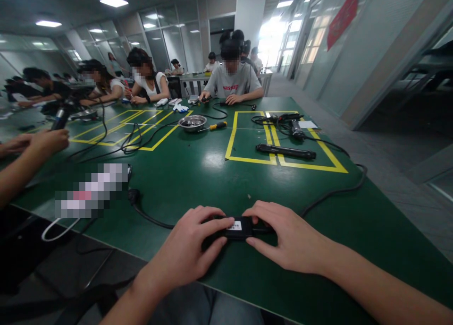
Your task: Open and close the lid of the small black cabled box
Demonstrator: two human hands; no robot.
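A black power adapter (240, 228) with a white label lies on the green table near its front edge. Around its left end are the fingers of my left hand (196, 240), with one finger lying across the top by the label. The thumb and fingers of my right hand (286, 235) pinch its right end. From the left side a cord runs to a black plug (133, 197) on the tabletop. Another black cable (329, 192) leads from behind my right hand around the right edge towards a bundled black device (297, 130).
Yellow tape outlines a rectangle holding a black tube (286, 151). A metal bowl (192, 123) and a yellow-black screwdriver (217, 125) lie mid-table. At left are a blurred-out white object (94, 190) and a co-worker's hand (49, 143) holding a dark tool. Other people sit beyond.
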